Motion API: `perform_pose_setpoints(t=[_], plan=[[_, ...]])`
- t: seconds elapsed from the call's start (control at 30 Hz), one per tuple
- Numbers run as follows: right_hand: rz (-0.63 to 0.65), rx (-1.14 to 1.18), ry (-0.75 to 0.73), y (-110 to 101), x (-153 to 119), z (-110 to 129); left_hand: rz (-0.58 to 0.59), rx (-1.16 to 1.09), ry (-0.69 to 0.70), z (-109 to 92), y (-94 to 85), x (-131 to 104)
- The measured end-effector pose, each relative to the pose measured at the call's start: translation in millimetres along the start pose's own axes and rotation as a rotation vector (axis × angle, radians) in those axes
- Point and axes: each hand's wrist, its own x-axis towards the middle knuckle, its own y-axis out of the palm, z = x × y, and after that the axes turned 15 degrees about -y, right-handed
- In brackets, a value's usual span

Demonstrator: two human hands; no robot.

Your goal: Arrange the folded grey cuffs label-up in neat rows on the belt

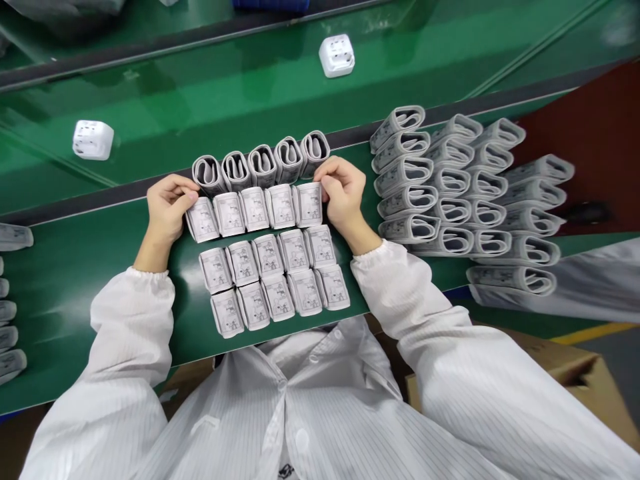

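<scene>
Green bench (100, 280) before me; folded-leaflet stacks (454, 181) at right. Between my hands, flat leaflet row (255, 209), five long, just in front of rolled row (264, 175). Left hand (167, 208), fingertips drawn together, pinches row's left end; right hand (345, 192), likewise, right end.

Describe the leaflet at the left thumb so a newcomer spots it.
On the green table, folded leaflets lie picture-up in three rows of five. Take the uppermost of those rows in view, left end. The target leaflet alone of those fifteen has the left hand at its corner.
</scene>
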Motion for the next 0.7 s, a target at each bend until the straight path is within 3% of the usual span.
perform_pose_setpoints(t=[0.2,0.4,0.7], plan=[[0.019,0.002,0.016,-0.1,-1.1,-2.2,0.052,0.023,0.03,-3.5,-0.2,-0.6],[0.005,0.044,-0.022,0.6,-1.1,-2.8,-0.007,-0.016,-0.017,-2.8,1.9,-0.9],[0.014,-0.005,-0.013,0.4,0.2,0.0,0.016,-0.011,0.004,-1.9,0.9,-0.4]])
